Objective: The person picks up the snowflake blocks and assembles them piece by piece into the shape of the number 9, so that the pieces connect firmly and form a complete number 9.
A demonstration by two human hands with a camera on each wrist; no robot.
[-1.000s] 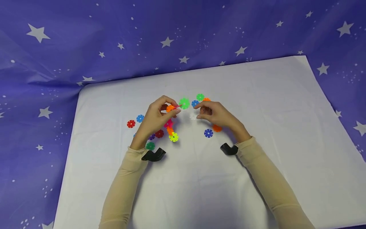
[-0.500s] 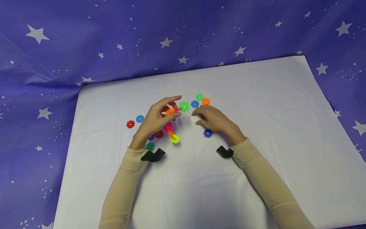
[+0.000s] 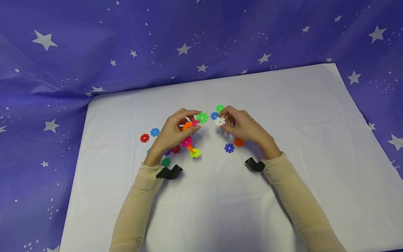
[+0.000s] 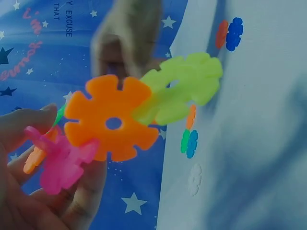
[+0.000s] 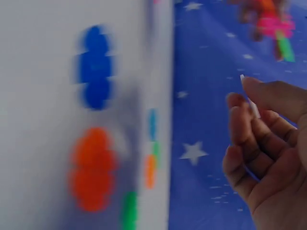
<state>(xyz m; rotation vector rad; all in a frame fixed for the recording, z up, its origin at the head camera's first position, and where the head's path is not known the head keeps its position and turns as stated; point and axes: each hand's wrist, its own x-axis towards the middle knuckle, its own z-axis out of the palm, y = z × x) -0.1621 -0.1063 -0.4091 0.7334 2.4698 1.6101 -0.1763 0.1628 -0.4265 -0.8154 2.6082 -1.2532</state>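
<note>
My left hand (image 3: 177,129) grips a chain of interlocking flower-shaped plastic discs. In the head view a green disc (image 3: 202,118) is at its upper end, by the fingertips. Pink and orange discs follow, and a yellow disc (image 3: 195,153) hangs at the bottom. The left wrist view shows the chain's orange disc (image 4: 114,123) slotted into the yellow one, with a pink disc (image 4: 62,165) near the fingers. To the right, my right hand (image 3: 240,124) pinches a white disc (image 3: 220,121) between thumb and fingers. That white disc appears edge-on in the right wrist view, apart from the chain.
Loose discs lie on the white table (image 3: 267,203). Red (image 3: 145,138), light blue (image 3: 155,132) and dark green (image 3: 165,162) ones are around the left wrist. Blue (image 3: 229,148) and orange (image 3: 238,142) discs lie below the right hand. A star-patterned cloth (image 3: 220,38) hangs behind.
The right hand has reached down to the white disc and lifted it off the table, moving up and right. The left hand stays nearly in place, its chain shifting slightly.
</note>
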